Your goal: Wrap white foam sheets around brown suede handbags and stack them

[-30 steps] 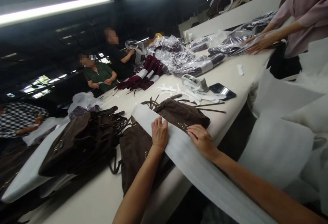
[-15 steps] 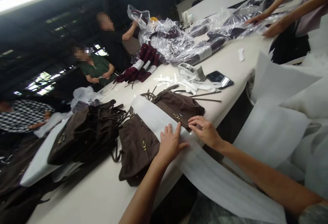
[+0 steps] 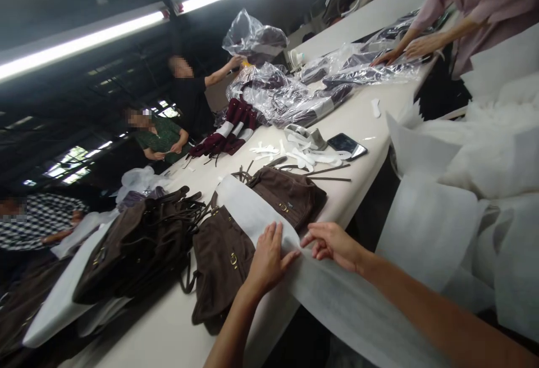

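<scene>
A long white foam-like sheet (image 3: 248, 202) runs between a brown bag with a gold buckle (image 3: 221, 264) on its left and another brown bag (image 3: 286, 194) on its right. Its near end hangs over the table edge toward me. My left hand (image 3: 269, 256) lies flat on the sheet, fingers stretched out, beside the left bag. Close by, my right hand (image 3: 330, 244) points its index finger at the sheet's right edge, near the right bag's lower corner. Its other fingers are bent, and I see nothing held in them.
Brown bags (image 3: 138, 239) are piled at left. Beyond lie white cut pieces (image 3: 298, 152), a phone (image 3: 347, 146), maroon bags (image 3: 229, 129) and plastic-wrapped bags (image 3: 290, 99). White sheets (image 3: 429, 239) bulge up at right. Several people work around the table (image 3: 370, 132).
My right hand has come away from the right bag's edge to the sheet, its index finger now extended. My left hand stays on the sheet. A co-worker has lifted a plastic-wrapped bag.
</scene>
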